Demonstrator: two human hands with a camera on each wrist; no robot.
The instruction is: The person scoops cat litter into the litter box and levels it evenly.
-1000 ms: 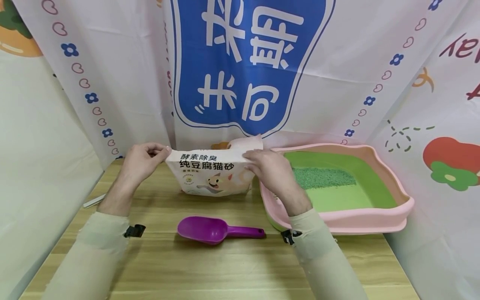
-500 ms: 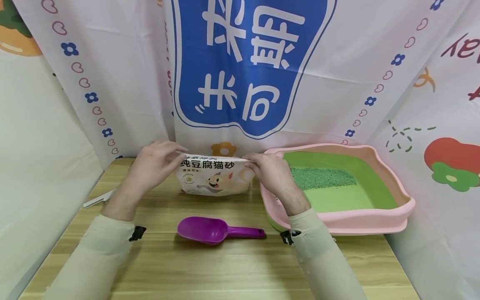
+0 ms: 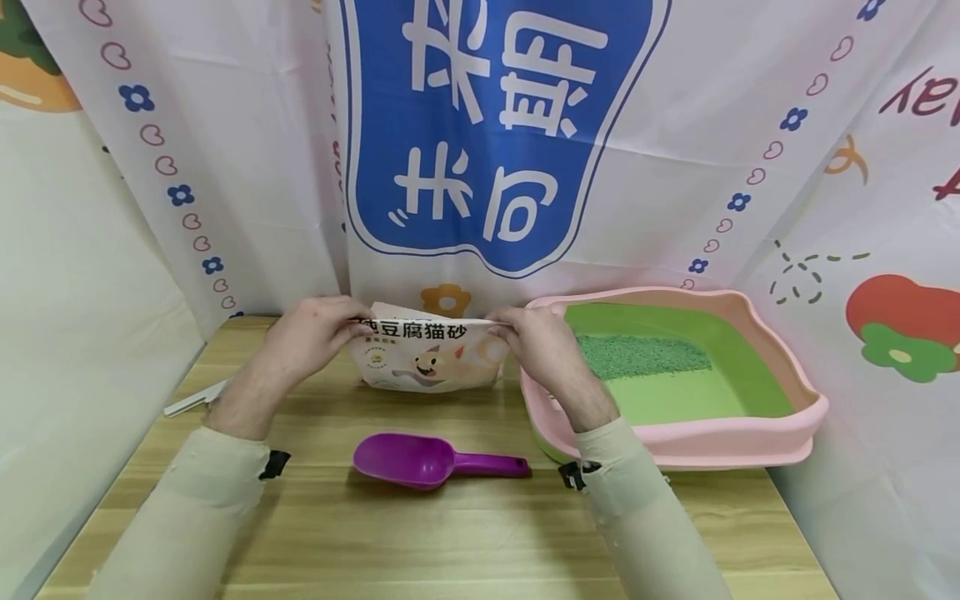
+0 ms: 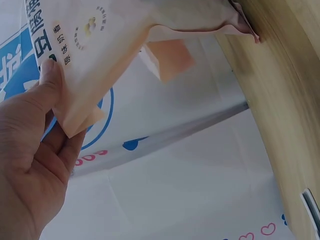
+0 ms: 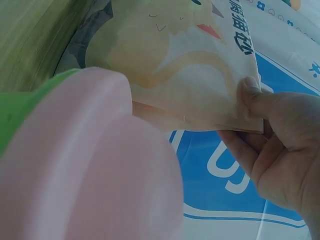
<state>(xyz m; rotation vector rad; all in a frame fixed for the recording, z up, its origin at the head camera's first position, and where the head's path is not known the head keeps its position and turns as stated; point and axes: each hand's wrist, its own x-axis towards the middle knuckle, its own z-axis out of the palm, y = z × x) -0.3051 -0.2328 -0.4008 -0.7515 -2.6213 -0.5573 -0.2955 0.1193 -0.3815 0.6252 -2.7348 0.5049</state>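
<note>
A cat litter bag (image 3: 431, 362), pale with a cartoon cat on it, stands at the back of the table with its top folded over. My left hand (image 3: 307, 337) pinches the left end of the fold, thumb on the printed front in the left wrist view. At the right end, my right hand (image 3: 536, 337) pinches the fold between thumb and fingers. Behind the crease, a pale flap (image 3: 405, 312) sticks up near the left hand. The bag's contents are hidden. A purple scoop (image 3: 408, 458) lies in front of the bag, handle to the right.
Right of the bag stands a litter box with a pink rim (image 3: 720, 443), close to my right forearm. Green litter (image 3: 648, 354) covers part of its green floor. A thin white object (image 3: 195, 400) lies by my left forearm. Printed cloth (image 3: 285, 167) hangs behind the table.
The bag's top edge has come down as its top is folded over. My left hand has shifted right and pinches the fold's left end. The right hand has barely moved.
</note>
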